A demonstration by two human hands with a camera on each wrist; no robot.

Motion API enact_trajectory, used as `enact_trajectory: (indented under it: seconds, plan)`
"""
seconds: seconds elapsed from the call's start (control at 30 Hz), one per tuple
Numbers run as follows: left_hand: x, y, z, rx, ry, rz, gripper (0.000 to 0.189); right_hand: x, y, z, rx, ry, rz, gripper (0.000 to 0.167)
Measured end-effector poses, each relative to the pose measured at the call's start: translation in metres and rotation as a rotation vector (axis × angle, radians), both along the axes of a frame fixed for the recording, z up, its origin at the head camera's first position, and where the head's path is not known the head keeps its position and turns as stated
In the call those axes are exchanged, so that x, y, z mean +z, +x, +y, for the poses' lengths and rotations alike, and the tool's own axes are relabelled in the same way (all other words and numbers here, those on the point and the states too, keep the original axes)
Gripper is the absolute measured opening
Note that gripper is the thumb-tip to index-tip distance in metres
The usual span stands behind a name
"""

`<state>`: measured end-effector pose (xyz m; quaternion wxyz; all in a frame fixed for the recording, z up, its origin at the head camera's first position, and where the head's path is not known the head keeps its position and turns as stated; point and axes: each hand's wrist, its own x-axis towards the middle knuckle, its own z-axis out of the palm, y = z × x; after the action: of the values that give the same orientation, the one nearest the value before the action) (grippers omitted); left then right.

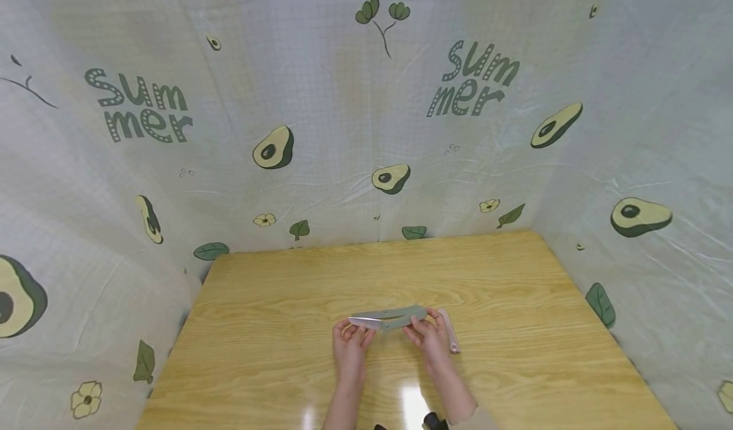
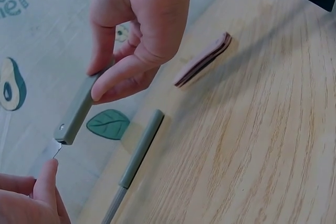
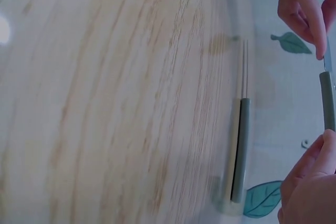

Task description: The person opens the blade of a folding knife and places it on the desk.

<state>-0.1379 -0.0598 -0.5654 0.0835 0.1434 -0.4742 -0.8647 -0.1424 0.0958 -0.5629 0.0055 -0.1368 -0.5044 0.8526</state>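
Both hands hold one green-handled knife by its two ends, with its blade pointing left. My left hand pinches the blade near the tip. The far end of the handle is gripped by my right hand, with thumb and fingers on either side. Just beyond it, a second green-handled knife lies on the table; in the head view the two overlap. In the right wrist view, this second knife is seen edge-on. To the right of my right hand is a pink folded knife, its blade tucked away.
A wood-grain table spreads under the hands. Behind it and at both sides hangs a pale curtain printed with avocados, leaves and lettering. A black object shows at the near edge.
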Motion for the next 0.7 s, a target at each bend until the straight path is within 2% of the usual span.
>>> enact_trajectory:
  seconds: [0.43, 0.7]
  plan:
    - [0.0005, 0.0012, 0.0079, 0.064, 0.076, 0.019, 0.031, 0.0, 0.0016, -0.0023, -0.029, -0.038, 0.024, 0.041]
    - [0.0006, 0.0026, 0.0096, 0.076, 0.09, 0.04, 0.03, -0.0003, 0.0018, -0.0061, -0.069, -0.074, 0.008, 0.042]
